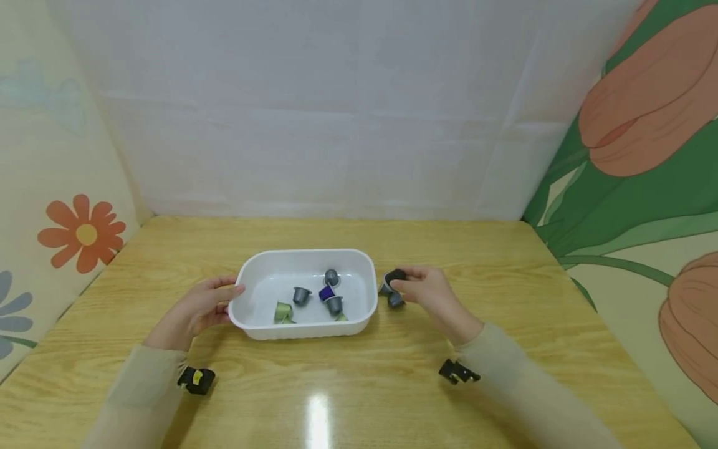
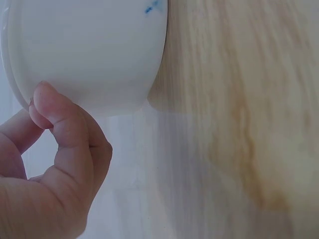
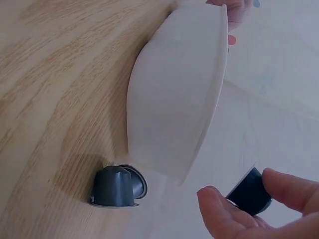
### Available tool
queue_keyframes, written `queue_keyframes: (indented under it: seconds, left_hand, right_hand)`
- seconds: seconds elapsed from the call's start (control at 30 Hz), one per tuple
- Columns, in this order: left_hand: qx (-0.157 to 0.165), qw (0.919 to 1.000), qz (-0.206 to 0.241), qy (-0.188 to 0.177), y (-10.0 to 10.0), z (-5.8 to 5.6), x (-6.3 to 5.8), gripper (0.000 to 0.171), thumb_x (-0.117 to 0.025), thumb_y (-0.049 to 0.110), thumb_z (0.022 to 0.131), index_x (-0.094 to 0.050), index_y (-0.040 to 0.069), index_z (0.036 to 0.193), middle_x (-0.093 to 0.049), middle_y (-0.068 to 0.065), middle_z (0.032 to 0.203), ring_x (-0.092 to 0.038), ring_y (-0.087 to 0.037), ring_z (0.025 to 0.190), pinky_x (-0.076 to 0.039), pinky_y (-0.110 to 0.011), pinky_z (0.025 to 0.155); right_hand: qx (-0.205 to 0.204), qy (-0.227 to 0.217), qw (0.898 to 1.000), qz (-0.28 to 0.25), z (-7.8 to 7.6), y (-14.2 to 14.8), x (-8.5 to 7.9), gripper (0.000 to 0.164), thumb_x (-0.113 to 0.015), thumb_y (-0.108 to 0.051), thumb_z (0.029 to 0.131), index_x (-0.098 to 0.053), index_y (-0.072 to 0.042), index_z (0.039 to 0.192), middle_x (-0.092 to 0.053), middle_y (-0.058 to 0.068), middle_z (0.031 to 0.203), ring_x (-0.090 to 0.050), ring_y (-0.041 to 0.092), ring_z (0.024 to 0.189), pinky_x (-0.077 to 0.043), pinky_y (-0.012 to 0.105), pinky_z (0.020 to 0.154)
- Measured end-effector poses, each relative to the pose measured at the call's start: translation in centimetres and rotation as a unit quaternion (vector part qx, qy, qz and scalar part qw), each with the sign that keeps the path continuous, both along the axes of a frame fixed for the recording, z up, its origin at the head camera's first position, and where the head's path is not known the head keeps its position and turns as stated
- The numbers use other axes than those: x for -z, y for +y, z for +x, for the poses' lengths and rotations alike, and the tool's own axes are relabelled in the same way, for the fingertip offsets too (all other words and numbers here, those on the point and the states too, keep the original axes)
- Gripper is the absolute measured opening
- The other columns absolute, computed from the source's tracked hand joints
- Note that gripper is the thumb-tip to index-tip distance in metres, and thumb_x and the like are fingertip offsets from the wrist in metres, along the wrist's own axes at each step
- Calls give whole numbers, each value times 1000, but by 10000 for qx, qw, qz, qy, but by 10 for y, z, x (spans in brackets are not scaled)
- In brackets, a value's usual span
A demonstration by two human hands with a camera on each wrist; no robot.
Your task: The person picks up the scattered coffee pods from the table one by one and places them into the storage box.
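Note:
A white oblong tub (image 1: 305, 332) stands on the table with several coffee capsules inside: grey ones (image 1: 301, 295), a purple one (image 1: 326, 292) and green ones (image 1: 283, 310). My left hand (image 1: 204, 305) grips the tub's left end, thumb at the rim and fingers against the outer wall. In the left wrist view those fingers (image 2: 75, 134) pinch the rim. Just off the tub's right end, my right hand (image 1: 429, 290) pinches a dark coffee capsule (image 3: 250, 191) between thumb and fingers, above the table. Two more grey capsules (image 3: 113, 186) lie together on the table below it.
The wooden table (image 1: 269, 386) reaches back to a white cloth backdrop (image 1: 348, 137). Flower-patterned panels (image 1: 634, 187) flank it on both sides. A black wrist device (image 1: 196, 380) hangs at the left cuff and another (image 1: 459, 372) at the right.

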State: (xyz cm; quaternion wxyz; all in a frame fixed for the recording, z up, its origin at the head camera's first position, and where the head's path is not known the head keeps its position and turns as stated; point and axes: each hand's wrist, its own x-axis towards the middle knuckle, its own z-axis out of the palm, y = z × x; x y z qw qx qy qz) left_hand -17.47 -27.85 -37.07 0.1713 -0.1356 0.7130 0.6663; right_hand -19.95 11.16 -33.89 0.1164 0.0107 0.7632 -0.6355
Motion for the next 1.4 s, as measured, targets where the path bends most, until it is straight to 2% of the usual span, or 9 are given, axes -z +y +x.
queue_keyframes:
  seconds: [0.27,0.47,0.63,0.8,1.03,1.4]
  left_hand:
    - [-41,10000,-35,-28,0,0,-2,46,-56,19,100,-34,-1,136,-57,-2,91,-57,-15,73,-54,-27,65]
    - [-18,10000,-21,10,2,1,-2,43,-55,17,100,-36,-1,134,-58,-1,89,-57,-14,72,-54,-27,64]
    - [-35,10000,-36,27,2,2,-2,44,-56,18,100,-36,-1,134,-58,-1,90,-58,-14,72,-54,-27,64]
    - [-31,10000,-74,38,2,2,-2,48,-55,19,100,-34,-3,137,-58,-1,90,-58,-14,72,-54,-27,64]
    - [-44,10000,-45,50,2,3,-2,45,-54,17,100,-34,-3,135,-59,0,88,-58,-13,70,-54,-26,62]
    - [-54,10000,-10,42,3,3,-3,48,-55,17,100,-32,-3,137,-58,-1,90,-57,-13,72,-53,-26,64]
  right_hand:
    - [12,-18,9999,-129,-1,-16,1,42,-67,3,89,-55,10,128,-60,28,121,-67,21,90,-55,35,82]
    - [-29,39,10000,-10,0,-25,2,39,-67,0,89,-58,8,127,-62,25,120,-65,24,99,-54,36,83]
    - [-29,25,10000,-21,-1,-31,3,38,-67,0,89,-59,7,126,-63,24,119,-64,22,99,-53,40,87]
    - [-21,-92,9999,-77,-4,-36,2,38,-67,-1,90,-59,6,126,-62,23,122,-63,28,107,-51,42,90]
    - [-76,-60,9996,-247,-10,-44,0,42,-68,-2,89,-57,6,129,-61,22,125,-62,30,110,-54,35,85]
    - [-93,-89,9976,-678,-20,-60,-1,45,-65,4,89,-51,9,131,-56,27,129,-59,36,113,-51,41,89]
